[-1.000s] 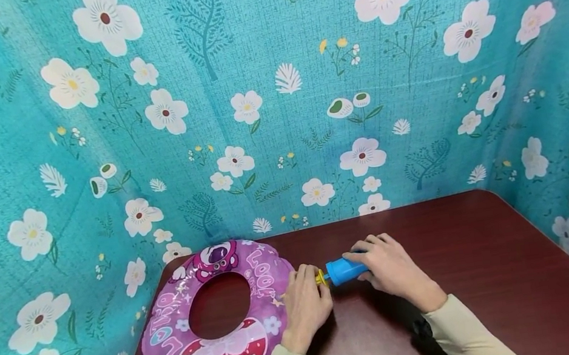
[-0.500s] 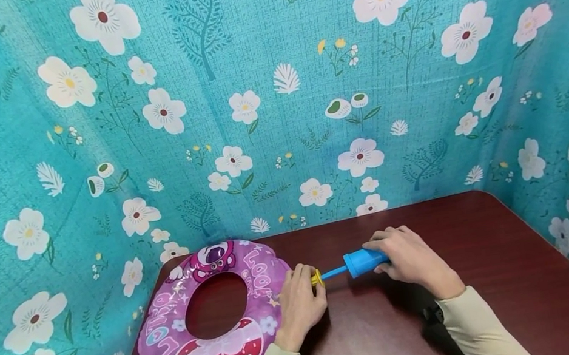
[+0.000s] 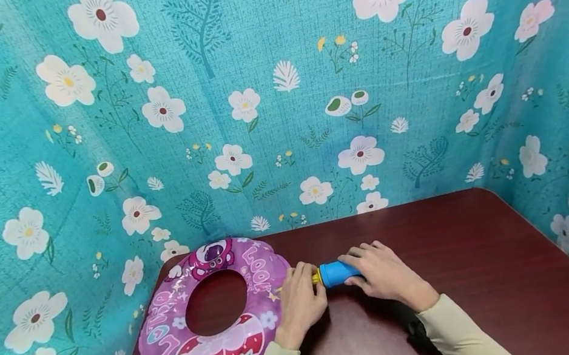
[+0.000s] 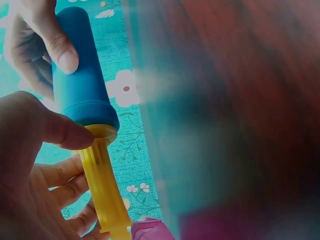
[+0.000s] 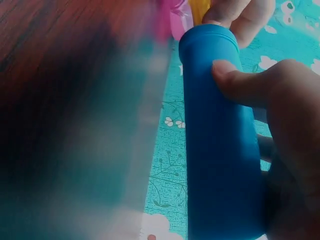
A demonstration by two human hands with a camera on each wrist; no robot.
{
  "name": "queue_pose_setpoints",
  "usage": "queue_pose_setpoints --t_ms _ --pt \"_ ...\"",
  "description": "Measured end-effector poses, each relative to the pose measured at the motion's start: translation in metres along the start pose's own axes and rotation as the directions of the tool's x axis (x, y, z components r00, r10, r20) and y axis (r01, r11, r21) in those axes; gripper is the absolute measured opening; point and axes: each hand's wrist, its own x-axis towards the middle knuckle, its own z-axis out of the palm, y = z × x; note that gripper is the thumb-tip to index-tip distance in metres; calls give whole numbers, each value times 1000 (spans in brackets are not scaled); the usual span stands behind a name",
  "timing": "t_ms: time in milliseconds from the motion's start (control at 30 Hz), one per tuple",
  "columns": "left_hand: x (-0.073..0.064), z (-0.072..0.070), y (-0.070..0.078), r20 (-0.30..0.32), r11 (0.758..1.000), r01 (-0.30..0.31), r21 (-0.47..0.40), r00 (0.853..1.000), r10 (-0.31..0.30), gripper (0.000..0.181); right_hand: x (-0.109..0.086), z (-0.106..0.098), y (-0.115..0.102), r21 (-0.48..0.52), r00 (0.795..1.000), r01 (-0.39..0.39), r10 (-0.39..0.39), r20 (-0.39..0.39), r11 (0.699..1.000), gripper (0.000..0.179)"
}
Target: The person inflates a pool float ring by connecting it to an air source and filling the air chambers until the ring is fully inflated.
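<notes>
A small hand pump (image 3: 334, 274) with a blue barrel and a yellow end lies across between both hands in the head view. My left hand (image 3: 301, 299) grips the yellow end (image 4: 104, 185), thumb near its collar. Around the blue barrel (image 5: 215, 135) curl the fingers of my right hand (image 3: 385, 273), its thumb along the side. Barrel and yellow collar meet, so no rod shows between them. The pump's yellow tip reaches a pink piece of the swim ring (image 3: 164, 318), a purple inflatable with strawberries and a cartoon bear. My left hand hides part of that joint from above.
The dark red-brown table (image 3: 475, 271) carries the ring on its left side. A teal flowered cloth (image 3: 279, 141) hangs behind the table and along both sides.
My right hand first drew the blue barrel rightward, baring a blue rod, then pushed it back left against the yellow end. My left hand stayed nearly in place.
</notes>
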Motion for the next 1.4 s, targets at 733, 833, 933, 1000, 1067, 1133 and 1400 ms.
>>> queue_pose_setpoints --t_ms 733,833,933,1000,1067,1133,1400 --pt "0 -4 2 38 999 -45 26 998 44 23 -12 -27 25 309 947 -217 124 296 926 51" --pt "0 -4 4 51 998 -47 31 998 45 23 -8 -19 16 326 948 -193 90 306 925 52" --pt "0 -3 6 54 998 -49 34 997 47 22 -5 -15 12 343 946 -189 78 315 920 52" --pt "-1 -3 6 55 998 -49 31 997 48 22 -4 -15 11 353 946 -183 67 318 918 51" --pt "0 -4 5 50 999 -46 26 998 44 22 -4 -17 13 351 950 -164 52 308 922 50" --pt "0 -4 4 44 999 -45 24 998 44 22 -6 -21 17 351 956 -144 39 289 925 49" --pt "1 -6 -1 -12 999 -41 29 999 41 21 -18 -41 42 258 976 -157 110 189 953 48"
